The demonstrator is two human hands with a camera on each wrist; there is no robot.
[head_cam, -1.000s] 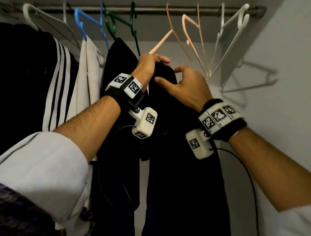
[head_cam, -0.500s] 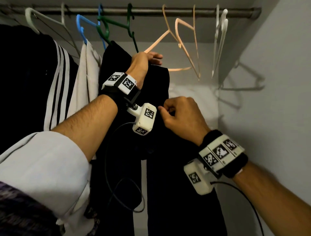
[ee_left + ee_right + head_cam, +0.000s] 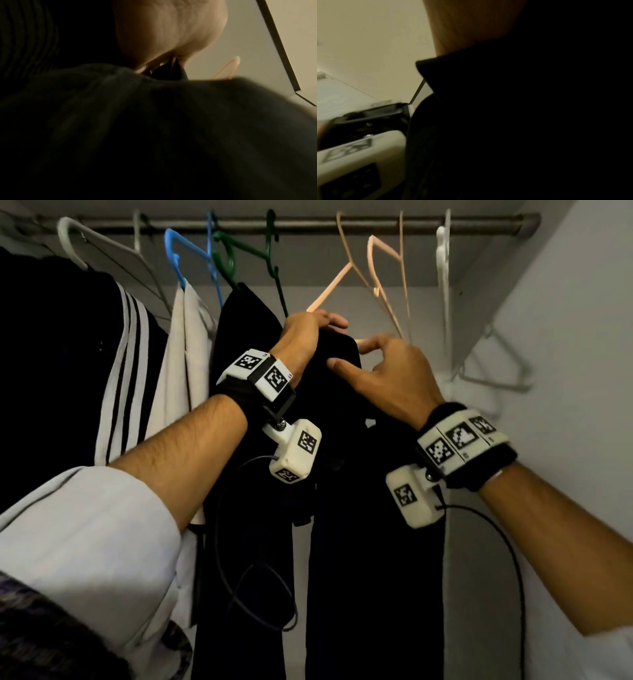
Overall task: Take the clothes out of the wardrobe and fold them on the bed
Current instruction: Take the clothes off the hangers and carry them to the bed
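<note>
Removing one garment from the wardrobe: first stage of the task, judged well short of any folding; bed not in view.

Left to right. Dark striped garment (image 3: 113, 364) and white garment (image 3: 186, 344) hanging on the rod (image 3: 308, 224) at far left, crowding that side. Black garment on green hanger (image 3: 246, 344) next, hanging just beside the item in hand. Left hand (image 3: 301, 337) raised, fingers curled over the top fold of the black trousers (image 3: 370, 508), apparently clamping cloth against the bar of the peach hanger (image 3: 329, 289); left wrist view confirms fingers wrapped over dark fabric (image 3: 154, 128) with a peach bar beneath. Trousers draped over that hanger, legs hanging straight down, still inside the wardrobe. Right hand (image 3: 397, 378) just right of the fold, fingers spread and extended toward the cloth edge, holding nothing; right wrist view mostly dark, no help there.

Next move, judged: right grip to take the near edge of the fold, then slide the cloth off the bar or lift the hook clear of the rod.

Clearances: second peach hanger (image 3: 387, 275) and white hanger (image 3: 443, 268) empty, close to the right hand; snag risk. Side wall (image 3: 565, 371) near on the right. Open room mainly toward the viewer and downward.
</note>
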